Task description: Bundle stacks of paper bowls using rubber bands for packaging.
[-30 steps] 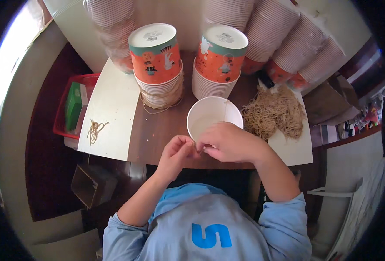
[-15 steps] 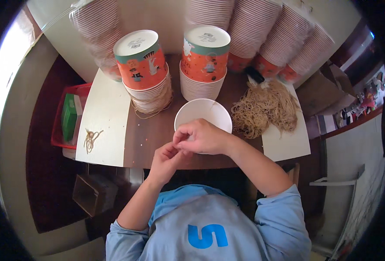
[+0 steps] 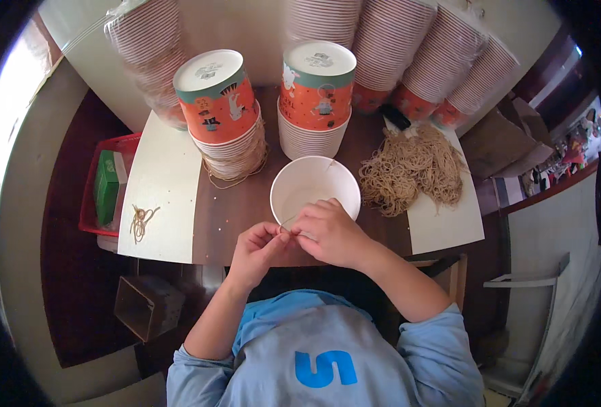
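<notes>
An open white paper tub stands mouth up on the table, and both hands meet at its near rim. My left hand is closed, thumb and forefinger pinching a thin cord. Right against it, my right hand is closed on the same cord, its fingers bent and its back partly covering the tub. Most of the cord is hidden by the fingers. To the right of the tub lies a tangled heap of tan cords.
Behind stand upside-down stacks of orange and green paper tubs, one on the left with cord around its rims, one in the middle. Wrapped tub stacks line the wall. A few loose cords lie left, near a red crate.
My right hand has moved slightly right and down, uncovering more of the tub. A bit of cord now shows between my hands.
</notes>
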A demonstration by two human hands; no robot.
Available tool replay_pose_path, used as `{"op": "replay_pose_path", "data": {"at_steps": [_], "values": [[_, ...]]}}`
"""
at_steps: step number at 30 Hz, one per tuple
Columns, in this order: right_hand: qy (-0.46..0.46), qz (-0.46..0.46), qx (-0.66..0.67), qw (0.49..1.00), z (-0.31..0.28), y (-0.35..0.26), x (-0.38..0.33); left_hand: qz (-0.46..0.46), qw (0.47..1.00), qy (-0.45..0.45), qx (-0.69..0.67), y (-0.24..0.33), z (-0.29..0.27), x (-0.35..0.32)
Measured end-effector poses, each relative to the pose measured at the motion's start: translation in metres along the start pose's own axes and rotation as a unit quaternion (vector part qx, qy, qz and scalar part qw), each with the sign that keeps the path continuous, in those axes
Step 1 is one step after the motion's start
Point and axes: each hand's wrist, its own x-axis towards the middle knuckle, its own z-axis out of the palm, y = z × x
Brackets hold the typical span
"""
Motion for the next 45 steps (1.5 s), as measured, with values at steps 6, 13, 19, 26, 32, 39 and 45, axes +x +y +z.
{"op": "replay_pose_path", "data": {"at_steps": [6,13,19,26,32,39,45], "values": [[0.050,0.013,-0.085,0.995,-0.003,-0.024,-0.007,0.031,0.998,0.023,0.044,0.001,-0.004,-0.006],[0.063,0.122,0.057,0.989,0.014,-0.042,-0.035,0.043,0.995,0.020,0.082,-0.007,-0.001,-0.019],[0.089,0.150,0.087,0.981,0.032,-0.038,-0.043,0.053,0.986,0.042,0.151,0.001,0.006,-0.026],[0.119,0.083,-0.121,0.982,0.064,-0.025,-0.038,0.078,0.975,0.153,0.140,-0.021,0.014,-0.031],[0.135,0.066,-0.129,0.980,0.069,-0.020,-0.028,0.022,0.981,0.190,-0.018,-0.036,0.004,-0.028],[0.105,0.156,0.078,0.979,0.068,-0.018,-0.025,0.010,0.984,0.172,-0.044,-0.031,0.006,-0.026],[0.058,0.250,0.364,0.895,0.062,-0.024,-0.025,0.038,0.980,0.189,0.037,-0.029,0.006,-0.029]]}}
